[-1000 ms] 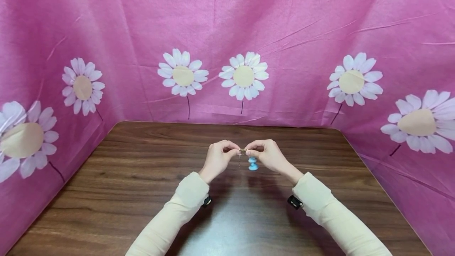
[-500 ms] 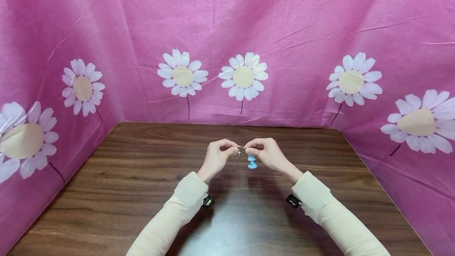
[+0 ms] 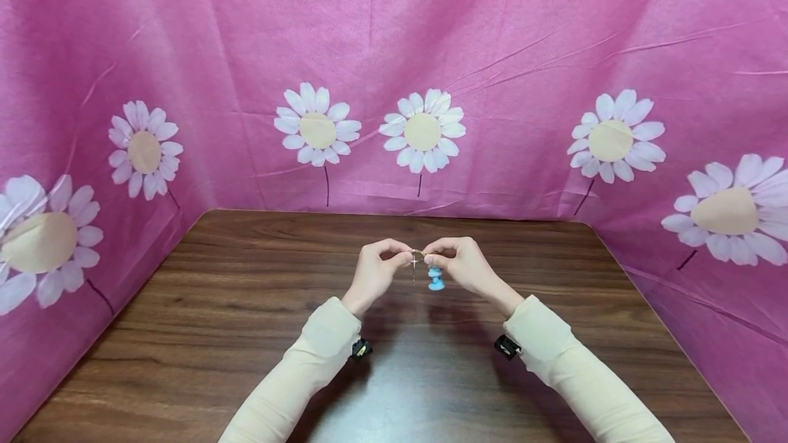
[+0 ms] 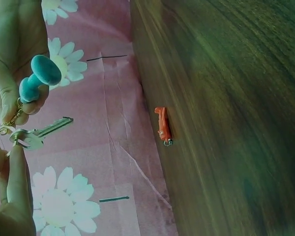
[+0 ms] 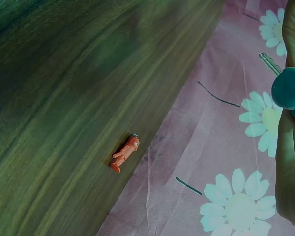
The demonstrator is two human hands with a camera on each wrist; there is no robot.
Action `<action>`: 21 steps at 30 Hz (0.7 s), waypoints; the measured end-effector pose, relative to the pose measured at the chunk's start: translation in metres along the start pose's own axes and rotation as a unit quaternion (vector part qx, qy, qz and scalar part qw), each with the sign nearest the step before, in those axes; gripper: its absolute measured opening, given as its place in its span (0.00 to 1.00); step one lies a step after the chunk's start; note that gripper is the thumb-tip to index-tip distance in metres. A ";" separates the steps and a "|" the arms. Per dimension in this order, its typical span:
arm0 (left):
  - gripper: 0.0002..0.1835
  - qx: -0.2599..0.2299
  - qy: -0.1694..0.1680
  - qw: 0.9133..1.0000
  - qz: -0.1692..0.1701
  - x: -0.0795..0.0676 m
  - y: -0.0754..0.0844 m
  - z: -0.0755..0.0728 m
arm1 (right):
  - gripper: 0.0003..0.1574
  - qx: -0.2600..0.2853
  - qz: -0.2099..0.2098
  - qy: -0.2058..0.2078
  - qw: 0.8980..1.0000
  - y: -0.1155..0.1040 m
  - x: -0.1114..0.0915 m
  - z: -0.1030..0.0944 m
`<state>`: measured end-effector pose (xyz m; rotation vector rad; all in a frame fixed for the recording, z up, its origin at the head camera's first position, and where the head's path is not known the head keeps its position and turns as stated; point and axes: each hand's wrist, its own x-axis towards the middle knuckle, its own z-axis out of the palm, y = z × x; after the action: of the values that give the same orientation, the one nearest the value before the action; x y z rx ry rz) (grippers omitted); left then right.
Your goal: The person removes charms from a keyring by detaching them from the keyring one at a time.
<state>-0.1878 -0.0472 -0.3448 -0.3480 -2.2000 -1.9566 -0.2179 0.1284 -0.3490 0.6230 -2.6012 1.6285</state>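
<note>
Both hands meet over the middle of the table, pinching a thin metal key ring (image 3: 418,251) between them. My left hand (image 3: 375,269) grips its left side with thumb and fingertips, right beside the head of a silver key (image 4: 51,129). The key hangs below the ring in the head view. On the opposite side, my right hand (image 3: 458,262) pinches the ring near a short gold chain (image 4: 15,110). From that chain hangs a light-blue charm (image 3: 436,279), two rounded ends joined by a narrow waist. Fingers hide parts of the ring.
An orange figure-shaped keychain (image 4: 163,123) with a small metal ring lies near the table's far edge, out of sight in the head view. Pink cloth (image 3: 492,33) with daisies surrounds the wooden table (image 3: 246,292).
Both hands have risen slightly, still pinching the key ring. The ring now arches up more between the fingertips. The blue charm and key have shifted a little upward with it.
</note>
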 end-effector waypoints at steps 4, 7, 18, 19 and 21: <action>0.06 -0.043 0.013 0.999 -0.007 0.007 -0.017 0.002 | 0.06 -0.024 -0.004 0.001 1.000 0.001 0.000 -0.001; 0.07 -0.093 0.026 0.995 -0.001 0.013 -0.018 0.000 | 0.05 -0.066 -0.012 -0.001 0.998 0.017 0.000 -0.002; 0.04 0.058 -0.008 0.997 0.040 0.022 -0.015 -0.017 | 0.08 -0.113 0.020 0.024 0.993 0.035 0.004 -0.031; 0.03 0.084 -0.011 0.996 0.037 0.022 -0.019 -0.019 | 0.08 -0.111 0.026 0.022 0.993 0.037 0.004 -0.032; 0.03 0.128 -0.017 0.991 0.034 0.024 -0.026 -0.021 | 0.08 -0.091 0.041 0.017 0.995 0.042 0.005 -0.033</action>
<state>-0.2190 -0.0697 -0.3605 -0.4130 -2.3907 -1.6201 -0.2434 0.1714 -0.3686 0.4809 -2.7428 1.3841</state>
